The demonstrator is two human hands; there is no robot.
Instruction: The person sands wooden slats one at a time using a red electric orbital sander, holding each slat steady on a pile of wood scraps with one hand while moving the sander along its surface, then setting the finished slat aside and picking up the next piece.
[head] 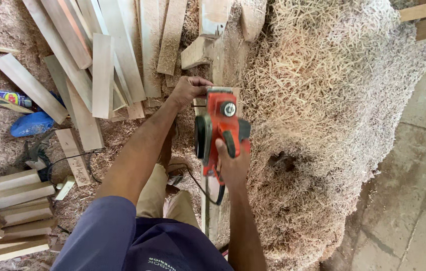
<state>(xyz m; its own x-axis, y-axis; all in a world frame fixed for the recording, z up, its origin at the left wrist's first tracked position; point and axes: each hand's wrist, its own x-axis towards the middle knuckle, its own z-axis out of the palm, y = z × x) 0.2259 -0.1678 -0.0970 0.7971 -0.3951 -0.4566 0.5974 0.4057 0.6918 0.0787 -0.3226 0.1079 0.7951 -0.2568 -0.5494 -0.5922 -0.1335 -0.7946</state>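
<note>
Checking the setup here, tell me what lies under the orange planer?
A narrow wooden board runs beneath the orange planer, gripped by the right hand. The planer hides the contact surface.

Left arm stretches far forward, its hand (189,90) curled over with knuckles up. Right arm runs straight ahead, hand (232,163) wrapped tight in a closed grip.

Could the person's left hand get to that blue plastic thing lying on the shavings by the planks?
Probably not without leaning: the left hand rests at the orange power planer's front, and the blue plastic object lies far off, past several wooden planks.
</note>
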